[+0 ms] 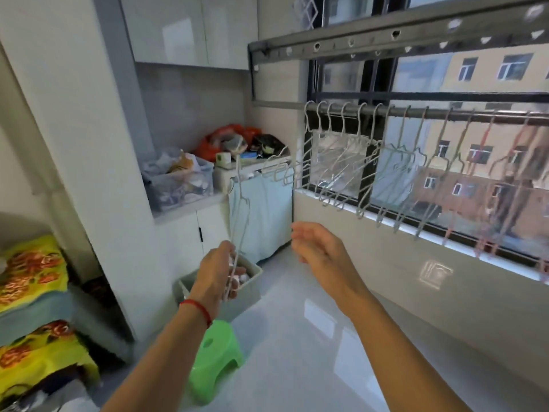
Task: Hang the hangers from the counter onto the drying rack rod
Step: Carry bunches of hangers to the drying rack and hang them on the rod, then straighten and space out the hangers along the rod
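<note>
Progress: well along, by my judgement; the rod [445, 114] already carries a long row of hangers, while a few are not yet hung.
Rod: one, running from mid-scene to the far right in front of the window [463, 162], under the perforated rack bar [386, 40].
Hung hangers [361, 162]: about sixteen hooks can be counted on the rod; the left ones are pale wire, the rightmost few look reddish, and blur at the right makes the count uncertain.
Counter [190, 208]: far left of the rod, holding one clear bin [181, 182] of odds and ends; one red bag [219, 139] sits just behind, to its right.
Counter hangers [280, 169]: what look like two or three pale hangers lie on the ledge right of the bin; the exact number cannot be told.
Stool [215, 356]: one, green, near, on the floor.
Floor bin [252, 281]: one, just beyond the left hand.
Right hand [319, 248]: fingers loosely extended, holding nothing, hanging in mid-air below the rod's left end.
Left hand [218, 270]: fingers curled round the lower part of held hangers.
Held hangers [240, 221]: pale wire, rising from the left hand, hook uppermost; probably two, though they overlap.
Left to do: hang the held ones, then fetch the counter ones.
</note>
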Demonstrator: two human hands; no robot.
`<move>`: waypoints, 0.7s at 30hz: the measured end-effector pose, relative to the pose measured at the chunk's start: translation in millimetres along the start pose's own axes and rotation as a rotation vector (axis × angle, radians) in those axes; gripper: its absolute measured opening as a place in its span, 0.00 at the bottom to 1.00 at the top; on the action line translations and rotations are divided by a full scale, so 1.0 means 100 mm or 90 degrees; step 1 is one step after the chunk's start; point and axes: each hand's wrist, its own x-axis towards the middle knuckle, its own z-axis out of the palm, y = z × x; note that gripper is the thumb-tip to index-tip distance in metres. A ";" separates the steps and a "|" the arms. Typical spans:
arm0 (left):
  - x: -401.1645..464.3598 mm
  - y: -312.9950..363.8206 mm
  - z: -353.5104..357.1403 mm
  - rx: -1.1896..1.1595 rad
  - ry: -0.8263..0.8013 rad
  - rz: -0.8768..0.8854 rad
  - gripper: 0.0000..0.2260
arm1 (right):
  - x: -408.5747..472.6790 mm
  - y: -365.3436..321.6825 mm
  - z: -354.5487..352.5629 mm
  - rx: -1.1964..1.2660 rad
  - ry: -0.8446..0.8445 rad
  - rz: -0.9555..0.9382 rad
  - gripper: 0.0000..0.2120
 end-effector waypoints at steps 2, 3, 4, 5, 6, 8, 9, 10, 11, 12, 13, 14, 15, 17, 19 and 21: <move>0.40 0.25 0.05 0.013 0.013 0.022 0.10 | 0.40 0.01 -0.02 -0.006 0.009 -0.017 0.13; 0.59 0.38 0.06 0.031 0.018 0.028 0.11 | 0.60 0.01 -0.03 -0.009 0.012 -0.022 0.13; 0.78 0.52 0.08 0.052 0.017 0.034 0.12 | 0.79 0.00 -0.05 -0.010 0.015 -0.029 0.14; 0.98 0.66 0.09 0.069 0.013 0.044 0.13 | 0.98 -0.01 -0.06 -0.007 0.021 -0.034 0.15; 1.17 0.81 0.11 0.083 0.012 0.057 0.13 | 1.18 -0.02 -0.07 -0.001 0.032 -0.036 0.14; 1.53 1.10 0.15 0.104 0.008 0.077 0.12 | 1.54 -0.04 -0.07 0.006 0.049 -0.037 0.12; 1.72 1.24 0.18 0.108 0.000 0.086 0.12 | 1.70 -0.05 -0.06 0.006 0.052 -0.037 0.12; 1.90 1.37 0.20 0.111 -0.009 0.093 0.12 | 1.85 -0.06 -0.04 0.004 0.055 -0.039 0.11; 2.10 1.50 0.24 0.119 -0.020 0.099 0.13 | 1.99 -0.07 -0.03 -0.001 0.059 -0.042 0.11; 2.30 1.62 0.27 0.132 -0.033 0.102 0.14 | 2.13 -0.08 -0.01 -0.006 0.066 -0.046 0.11; 2.50 1.73 0.31 0.146 -0.048 0.104 0.17 | 2.26 -0.08 0.01 -0.010 0.074 -0.050 0.10; 2.69 1.84 0.35 0.163 -0.066 0.109 0.19 | 2.39 -0.08 0.03 -0.014 0.084 -0.053 0.11; 2.88 1.93 0.40 0.184 -0.085 0.120 0.20 | 2.53 -0.07 0.05 -0.023 0.097 -0.057 0.11; 3.19 2.08 0.52 0.225 -0.130 0.137 0.20 | 2.77 -0.04 0.09 -0.053 0.126 -0.060 0.11; 3.47 2.21 0.65 0.231 -0.190 0.150 0.18 | 2.99 -0.02 0.12 -0.074 0.154 -0.061 0.11; 3.69 2.30 0.76 0.232 -0.237 0.163 0.16 | 3.19 0.01 0.15 -0.082 0.187 -0.058 0.12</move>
